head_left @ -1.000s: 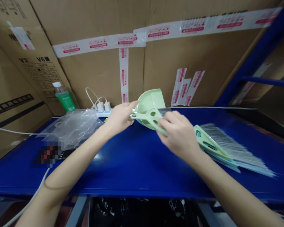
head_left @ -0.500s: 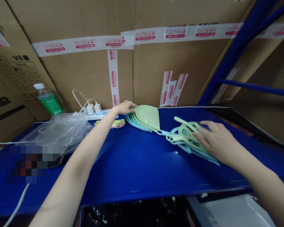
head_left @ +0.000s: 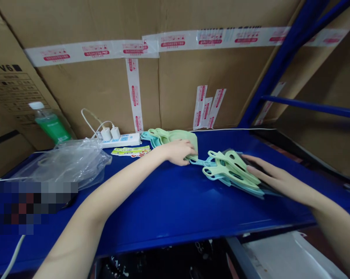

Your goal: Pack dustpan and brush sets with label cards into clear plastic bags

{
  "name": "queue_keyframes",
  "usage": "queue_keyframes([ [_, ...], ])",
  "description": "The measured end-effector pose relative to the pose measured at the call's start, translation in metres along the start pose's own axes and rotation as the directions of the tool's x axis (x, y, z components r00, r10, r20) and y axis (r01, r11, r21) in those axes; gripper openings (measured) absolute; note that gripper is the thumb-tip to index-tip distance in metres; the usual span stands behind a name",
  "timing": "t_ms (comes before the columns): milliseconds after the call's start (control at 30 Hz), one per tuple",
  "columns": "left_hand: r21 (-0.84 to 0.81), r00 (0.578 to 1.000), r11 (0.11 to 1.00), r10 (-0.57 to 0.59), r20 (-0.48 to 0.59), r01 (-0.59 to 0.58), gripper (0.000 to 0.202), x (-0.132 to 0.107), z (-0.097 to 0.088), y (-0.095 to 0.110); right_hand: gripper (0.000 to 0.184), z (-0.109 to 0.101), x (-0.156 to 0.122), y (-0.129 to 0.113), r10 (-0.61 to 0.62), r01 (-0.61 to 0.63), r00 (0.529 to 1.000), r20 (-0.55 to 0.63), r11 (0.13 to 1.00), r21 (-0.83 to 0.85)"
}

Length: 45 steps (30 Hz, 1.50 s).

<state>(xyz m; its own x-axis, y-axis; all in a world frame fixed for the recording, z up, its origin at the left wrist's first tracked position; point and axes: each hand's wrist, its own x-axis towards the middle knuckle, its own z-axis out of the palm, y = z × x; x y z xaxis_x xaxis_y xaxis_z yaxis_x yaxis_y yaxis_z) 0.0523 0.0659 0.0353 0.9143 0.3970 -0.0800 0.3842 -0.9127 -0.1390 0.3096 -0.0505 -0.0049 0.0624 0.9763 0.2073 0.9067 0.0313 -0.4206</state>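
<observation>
A stack of light green and blue plastic scoops (head_left: 176,135) lies near the cardboard, its handles pointing left. My left hand (head_left: 181,152) is closed on the stack's right edge, fingers bent over the top green scoop. Further right is a pile of green and blue slotted plastic pieces (head_left: 236,176) with looped handles. My right hand (head_left: 271,174) rests against the right side of this pile, its fingers stretched out and apart from the thumb. Its palm side is in shadow. A blue handle (head_left: 198,162) lies between the two piles.
On the blue shelf (head_left: 151,209) are a white power strip (head_left: 131,139) with chargers, printed labels (head_left: 131,150) and clear plastic bags (head_left: 76,161). A green bottle (head_left: 53,126) leans at the left. Taped cardboard (head_left: 105,85) stands behind, and a blue frame post (head_left: 275,66) rises right.
My left hand has shifted from the scoops' handle end to their right edge. My right hand has slid off the top of the slotted pile to its side. The view has moved slightly.
</observation>
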Motion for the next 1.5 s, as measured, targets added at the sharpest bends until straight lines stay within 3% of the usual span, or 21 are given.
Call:
queue_keyframes([
  [100, 0.015, 1.0, 1.0, 0.001, 0.031, -0.002, 0.038, 0.003, 0.006, -0.001, 0.073, 0.002, -0.003, 0.002, 0.062, -0.077, 0.988, 0.145, 0.992, 0.1],
  [267, 0.042, 0.998, 0.998, -0.048, 0.038, 0.046, 0.037, -0.008, 0.011, -0.018, 0.072, 0.01, -0.008, 0.001, 0.045, -0.061, 0.995, 0.092, 0.983, 0.175],
  [433, 0.094, 0.994, 0.99, -0.104, 0.023, 0.101, 0.044, -0.022, 0.015, -0.025, 0.07, 0.01, -0.011, -0.013, 0.05, -0.072, 0.992, 0.119, 0.981, 0.182],
  [700, 0.127, 0.989, 0.98, -0.149, -0.023, 0.151, 0.046, -0.021, 0.022, -0.032, 0.064, 0.018, -0.009, -0.006, -0.023, 0.01, 0.998, 0.064, 0.981, 0.196],
  [933, 0.095, 0.963, 0.964, -0.234, -0.135, 0.248, 0.046, -0.004, 0.032, -0.02, 0.057, 0.023, -0.01, 0.001, -0.113, 0.105, 0.993, 0.026, 0.972, 0.211],
  [1133, 0.03, 0.962, 0.971, -0.23, -0.15, 0.237, 0.05, 0.008, 0.03, -0.016, 0.064, 0.029, -0.011, 0.0, -0.109, 0.103, 0.994, 0.019, 0.973, 0.205],
  [1333, -0.062, 0.962, 0.981, -0.19, -0.197, 0.181, 0.042, -0.014, 0.01, -0.002, 0.07, 0.037, -0.012, 0.0, -0.085, 0.082, 0.996, 0.004, 0.966, 0.245],
  [1400, -0.214, 0.952, 0.966, -0.195, -0.238, 0.144, 0.042, -0.025, 0.005, 0.011, 0.067, 0.038, -0.011, -0.001, -0.104, 0.102, 0.995, -0.006, 0.96, 0.261],
  [1500, -0.412, 0.976, 0.911, -0.105, -0.192, 0.017, 0.072, -0.036, 0.002, 0.033, 0.064, 0.04, -0.011, -0.005, -0.125, 0.126, 0.992, -0.023, 0.953, 0.275],
])
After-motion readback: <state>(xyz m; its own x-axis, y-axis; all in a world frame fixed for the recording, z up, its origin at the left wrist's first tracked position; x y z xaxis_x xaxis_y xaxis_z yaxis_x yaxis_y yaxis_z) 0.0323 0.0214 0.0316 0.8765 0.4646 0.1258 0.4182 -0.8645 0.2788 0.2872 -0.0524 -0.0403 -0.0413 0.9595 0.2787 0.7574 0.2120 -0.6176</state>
